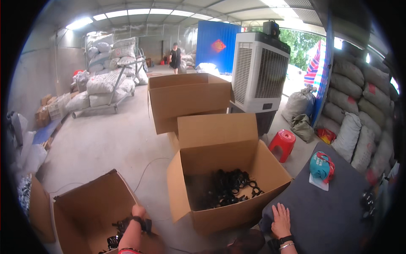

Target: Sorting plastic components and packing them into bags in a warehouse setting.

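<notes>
My left hand (pixel 138 211) is closed on the right-hand rim of a low open cardboard box (pixel 91 199) at lower left. Black ring-shaped parts (pixel 119 232) lie in the bottom of that box, partly hidden by my forearm. My right hand (pixel 281 220) rests flat, fingers stretched, on a dark grey padded surface (pixel 313 203); it holds nothing. Between the hands stands a larger open cardboard box (pixel 237 216) with its flaps up. A loose heap of black rings (pixel 234 184) covers part of its floor.
Behind the large box is another open carton (pixel 190 101), beside a tall air cooler (pixel 260 70). A red stool (pixel 283 145) stands on the right. A teal cap-like item (pixel 322 166) lies on the grey surface. Stacked sacks (pixel 344 97) line the right wall; a person (pixel 175 56) is far back.
</notes>
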Tool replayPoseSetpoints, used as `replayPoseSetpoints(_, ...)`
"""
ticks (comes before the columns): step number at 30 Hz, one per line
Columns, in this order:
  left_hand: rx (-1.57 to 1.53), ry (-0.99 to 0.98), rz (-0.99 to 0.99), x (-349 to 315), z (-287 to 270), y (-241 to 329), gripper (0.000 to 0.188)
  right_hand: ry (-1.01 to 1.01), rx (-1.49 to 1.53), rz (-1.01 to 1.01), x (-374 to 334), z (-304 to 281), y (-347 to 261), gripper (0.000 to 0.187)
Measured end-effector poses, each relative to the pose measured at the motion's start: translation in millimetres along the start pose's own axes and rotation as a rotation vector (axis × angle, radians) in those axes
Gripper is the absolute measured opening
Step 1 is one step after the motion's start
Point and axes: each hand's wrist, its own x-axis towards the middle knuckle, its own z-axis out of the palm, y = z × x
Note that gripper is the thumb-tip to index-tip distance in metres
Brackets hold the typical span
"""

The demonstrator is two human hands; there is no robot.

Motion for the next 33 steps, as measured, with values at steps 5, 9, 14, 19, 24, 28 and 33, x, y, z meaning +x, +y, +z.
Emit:
replayPoseSetpoints(5, -0.294, -0.075, 0.026, 10.2, -6.9, -14.0, 0.042, -0.01, -0.03, -0.007, 1.8, 2.1, 3.2, 0.062)
replayPoseSetpoints(9, -0.264, -0.083, 0.051, 22.7, -17.0, -44.2, 0.051, -0.055, -0.042, -0.013, -6.2, -3.6, -0.3, 0.064)
replayPoseSetpoints(14, -0.264, -0.036, 0.198, 27.0, -2.5, -44.9, 0.044, -0.116, -0.048, -0.044, 1.0, 5.7, 1.1, 0.064)
replayPoseSetpoints(19, -0.08, -0.124, 0.091, 9.9, 26.1, 33.6, 0.044, -0.052, -0.115, 0.0, 3.8, -4.9, 8.6, 0.069)
replayPoseSetpoints(24, -0.168, -0.243, 0.065, -22.1, 50.0, 82.8, 0.045, -0.069, -0.083, -0.062, 17.6, 11.4, 9.0, 0.069)
replayPoseSetpoints(28, -0.136, -0.353, 0.067, -23.9, 118.1, 121.9, 0.043, -0.087, -0.04, -0.037, 9.6, 1.7, 5.7, 0.068)
replayPoseSetpoints(33, 0.033, -0.278, 0.245, -21.5, 187.1, 138.3, 0.043, -0.095, -0.03, -0.029, 8.2, 0.7, 2.3, 0.062)
